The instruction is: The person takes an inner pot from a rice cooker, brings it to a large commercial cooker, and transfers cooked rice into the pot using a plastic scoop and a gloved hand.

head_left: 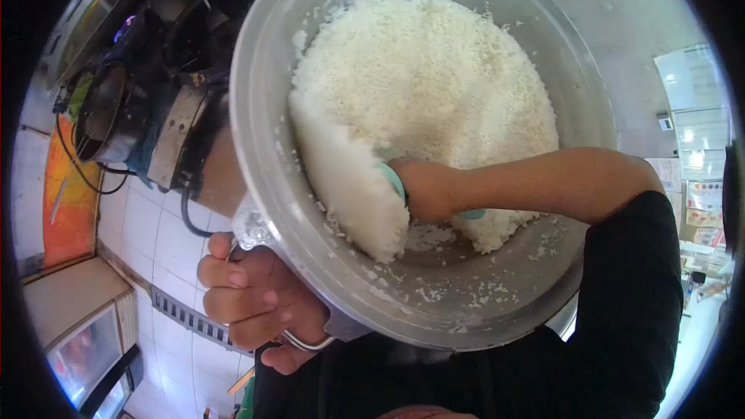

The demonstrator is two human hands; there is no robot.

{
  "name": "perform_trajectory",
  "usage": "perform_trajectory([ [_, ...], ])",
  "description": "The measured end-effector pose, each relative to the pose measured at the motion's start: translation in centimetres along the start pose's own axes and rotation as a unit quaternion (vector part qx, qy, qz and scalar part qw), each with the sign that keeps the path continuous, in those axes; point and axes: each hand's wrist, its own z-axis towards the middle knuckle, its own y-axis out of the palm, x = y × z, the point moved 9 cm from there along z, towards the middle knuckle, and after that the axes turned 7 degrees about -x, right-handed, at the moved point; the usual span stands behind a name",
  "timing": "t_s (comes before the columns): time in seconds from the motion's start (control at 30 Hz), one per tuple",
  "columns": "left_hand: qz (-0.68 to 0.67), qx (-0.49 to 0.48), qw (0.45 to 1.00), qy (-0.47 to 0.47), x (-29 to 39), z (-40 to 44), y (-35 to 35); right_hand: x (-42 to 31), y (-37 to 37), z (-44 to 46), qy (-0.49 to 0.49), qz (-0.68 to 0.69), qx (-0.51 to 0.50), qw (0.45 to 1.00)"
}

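Note:
A large metal pot (256, 101) is tilted toward me, with a big mass of cooked white rice (427, 62) inside. Low on the left, my left hand (268, 299) is closed around the pot's wire handle (310, 344). My right hand (427, 188) reaches into the pot and grips a turquoise-handled scoop (394, 181). Turquoise shows on both sides of the fist. The scoop's far end is hidden at a blurred white mound of rice (349, 186). Loose grains stick to the pot's lower inner wall.
Behind the pot at upper left are a blackened stove (174, 136) and a dark pan (101, 112). An orange panel (68, 194) stands beside white floor tiles (182, 244) with a drain grate (190, 318). A glass-fronted cabinet (85, 349) is at lower left. Papers (702, 140) hang on the right wall.

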Motion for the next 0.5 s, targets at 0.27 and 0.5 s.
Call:
perform_trajectory([
  [0.27,-0.052,-0.053,0.997,0.002,0.2,0.1,0.4,-1.8,-1.6,-1.7,-0.29,-0.062,0.162,0.941],
  [0.5,-0.003,-0.039,0.999,-0.021,0.0,0.2,0.5,-0.3,-0.1,-0.8,-0.175,-0.046,0.007,0.983],
])
